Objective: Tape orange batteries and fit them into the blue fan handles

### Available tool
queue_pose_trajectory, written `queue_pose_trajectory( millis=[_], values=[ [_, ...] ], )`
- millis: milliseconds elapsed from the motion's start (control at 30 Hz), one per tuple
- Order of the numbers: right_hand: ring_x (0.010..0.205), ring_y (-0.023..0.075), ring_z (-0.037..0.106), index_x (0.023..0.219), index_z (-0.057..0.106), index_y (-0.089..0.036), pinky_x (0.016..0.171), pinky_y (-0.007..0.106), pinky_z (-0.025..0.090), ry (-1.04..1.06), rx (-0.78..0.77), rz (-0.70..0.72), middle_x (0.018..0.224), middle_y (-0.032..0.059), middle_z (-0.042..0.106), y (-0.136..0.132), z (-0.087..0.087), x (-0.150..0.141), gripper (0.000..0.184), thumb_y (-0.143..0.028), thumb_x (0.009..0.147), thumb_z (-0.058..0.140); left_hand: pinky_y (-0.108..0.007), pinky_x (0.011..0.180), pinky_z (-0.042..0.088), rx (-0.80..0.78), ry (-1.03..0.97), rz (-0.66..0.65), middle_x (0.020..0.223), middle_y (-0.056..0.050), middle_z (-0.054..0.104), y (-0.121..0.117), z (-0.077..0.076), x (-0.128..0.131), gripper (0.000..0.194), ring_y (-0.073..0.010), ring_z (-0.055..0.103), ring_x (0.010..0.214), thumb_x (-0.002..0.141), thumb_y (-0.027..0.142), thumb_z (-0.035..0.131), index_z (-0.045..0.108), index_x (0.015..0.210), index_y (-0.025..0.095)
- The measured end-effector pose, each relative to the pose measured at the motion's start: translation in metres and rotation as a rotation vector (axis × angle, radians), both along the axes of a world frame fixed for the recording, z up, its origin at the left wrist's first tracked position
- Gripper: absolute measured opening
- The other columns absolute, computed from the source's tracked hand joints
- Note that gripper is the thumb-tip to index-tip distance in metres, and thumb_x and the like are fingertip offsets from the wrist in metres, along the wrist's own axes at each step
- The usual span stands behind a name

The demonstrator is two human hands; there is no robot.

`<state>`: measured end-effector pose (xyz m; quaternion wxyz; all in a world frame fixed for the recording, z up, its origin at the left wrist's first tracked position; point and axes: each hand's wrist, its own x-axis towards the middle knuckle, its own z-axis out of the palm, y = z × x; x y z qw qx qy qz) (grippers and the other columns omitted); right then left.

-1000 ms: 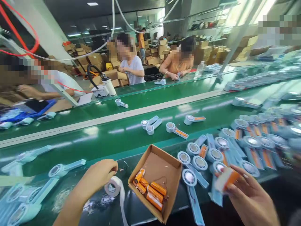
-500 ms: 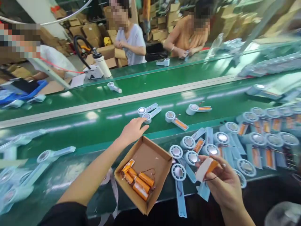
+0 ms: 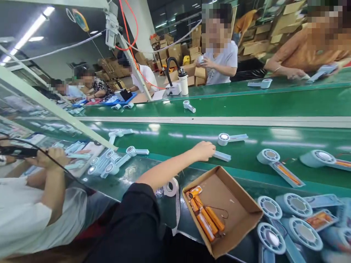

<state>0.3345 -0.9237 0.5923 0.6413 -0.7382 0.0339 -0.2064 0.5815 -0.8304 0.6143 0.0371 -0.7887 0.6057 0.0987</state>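
Observation:
My left hand [image 3: 203,151] reaches over the green conveyor belt, its fingers closed round the head end of a light-blue handheld fan. The fan's handle [image 3: 222,156] sticks out to the right of my fingers, while its head is hidden by the hand. Just behind it on the belt lies another light-blue fan [image 3: 224,138]. Below my forearm stands an open cardboard box [image 3: 233,215] holding several orange batteries [image 3: 208,219] with thin wires. A roll of white tape [image 3: 170,187] rests left of the box, its loose strip hanging down. My right hand is out of view.
Several fans [image 3: 297,204] crowd the bench at right, and more fans [image 3: 108,162] are piled at left. A co-worker in a white shirt [image 3: 24,215] sits close on the left. A slanted metal post [image 3: 63,113] crosses there. Other people work beyond the belt [image 3: 246,102].
My left hand has moved from near the tape roll out to the belt and closed on a fan. The view has swung left, and my right hand with its orange-and-white battery piece has left the picture.

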Motion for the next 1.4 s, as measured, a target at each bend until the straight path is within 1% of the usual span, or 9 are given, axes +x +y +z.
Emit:
queue_pose_trajectory(
  millis=[100, 167, 200, 300, 467, 833, 1067, 1267, 1400],
  values=[
    [0.124, 0.0297, 0.068, 0.137, 0.067, -0.017, 0.1, 0.051, 0.061, -0.003, -0.049, -0.165, 0.138, 0.0111, 0.067, -0.016, 0.012, 0.003, 0.038, -0.043, 0.11, 0.059, -0.053, 0.111, 0.056, 0.028, 0.054, -0.032, 0.137, -0.01, 0.068, 0.02, -0.007, 0.024, 0.033, -0.0293, 0.066, 0.128, 0.105, 0.04, 0.066, 0.071, 0.124, 0.013],
    [0.123, 0.0332, 0.07, 0.132, 0.071, -0.028, 0.1, 0.057, 0.061, 0.007, -0.115, -0.297, 0.129, 0.0087, 0.074, -0.024, 0.026, 0.009, 0.033, -0.046, 0.106, 0.062, -0.054, 0.109, 0.057, 0.025, 0.109, -0.071, 0.135, -0.01, 0.069, 0.017, -0.014, 0.04, 0.036, -0.0295, 0.066, 0.127, 0.104, 0.042, 0.067, 0.07, 0.126, 0.014],
    [0.116, 0.0347, 0.074, 0.127, 0.072, -0.036, 0.099, 0.059, 0.061, 0.011, -0.151, -0.354, 0.12, 0.0069, 0.079, -0.027, 0.032, 0.02, 0.035, -0.044, 0.094, 0.078, -0.054, 0.109, 0.057, 0.021, 0.142, -0.089, 0.134, -0.01, 0.07, 0.012, -0.017, 0.048, 0.034, -0.0281, 0.067, 0.126, 0.103, 0.041, 0.069, 0.071, 0.125, 0.016],
    [0.102, 0.027, 0.079, 0.127, 0.074, -0.028, 0.104, 0.049, 0.061, 0.148, -0.307, -0.324, 0.106, 0.0037, 0.083, -0.032, 0.04, 0.079, 0.042, -0.027, 0.086, 0.079, -0.051, 0.108, 0.057, -0.024, 0.247, -0.111, 0.128, -0.01, 0.074, 0.0, -0.024, 0.068, 0.027, -0.0252, 0.069, 0.122, 0.101, 0.04, 0.072, 0.074, 0.115, 0.017],
    [0.096, 0.0213, 0.079, 0.129, 0.074, -0.022, 0.09, 0.032, 0.06, 0.506, -0.736, -0.175, 0.101, 0.0057, 0.083, -0.027, 0.019, 0.15, 0.035, -0.022, 0.094, 0.074, -0.047, 0.109, 0.055, -0.175, 0.363, -0.001, 0.12, -0.008, 0.08, 0.002, -0.037, 0.082, 0.03, -0.026, 0.071, 0.124, 0.102, 0.044, 0.068, 0.079, 0.105, 0.017],
    [0.096, 0.0306, 0.078, 0.135, 0.071, -0.024, 0.074, 0.028, 0.048, 0.821, -1.099, -0.047, 0.104, 0.0125, 0.081, -0.025, 0.011, 0.155, 0.039, -0.038, 0.098, 0.074, -0.047, 0.102, 0.06, -0.295, 0.475, 0.177, 0.123, -0.009, 0.074, -0.013, -0.061, 0.077, 0.033, -0.0237, 0.071, 0.112, 0.104, 0.046, 0.067, 0.073, 0.118, 0.017],
    [0.103, 0.0301, 0.077, 0.144, 0.063, -0.026, 0.076, 0.028, 0.048, 0.9, -1.178, -0.013, 0.115, 0.0141, 0.08, -0.019, 0.02, 0.143, 0.04, -0.039, 0.106, 0.061, -0.046, 0.098, 0.062, -0.313, 0.506, 0.209, 0.125, -0.009, 0.073, -0.021, -0.064, 0.072, 0.033, -0.0234, 0.071, 0.111, 0.103, 0.044, 0.068, 0.071, 0.121, 0.017],
    [0.103, 0.0301, 0.078, 0.143, 0.068, -0.031, 0.081, 0.033, 0.054, 0.934, -1.185, 0.054, 0.116, 0.0127, 0.08, -0.017, 0.025, 0.139, 0.039, -0.046, 0.109, 0.054, -0.045, 0.099, 0.062, -0.306, 0.502, 0.221, 0.127, -0.009, 0.072, -0.028, -0.061, 0.068, 0.032, -0.0231, 0.071, 0.111, 0.104, 0.043, 0.068, 0.071, 0.122, 0.018],
    [0.105, 0.0342, 0.078, 0.129, 0.078, -0.024, 0.083, 0.038, 0.057, 0.936, -1.169, 0.087, 0.117, 0.0173, 0.08, -0.018, 0.024, 0.146, 0.04, -0.051, 0.105, 0.061, -0.044, 0.098, 0.062, -0.293, 0.475, 0.219, 0.125, -0.009, 0.073, -0.031, -0.058, 0.064, 0.031, -0.0224, 0.071, 0.11, 0.104, 0.043, 0.067, 0.071, 0.121, 0.018]
  ],
)
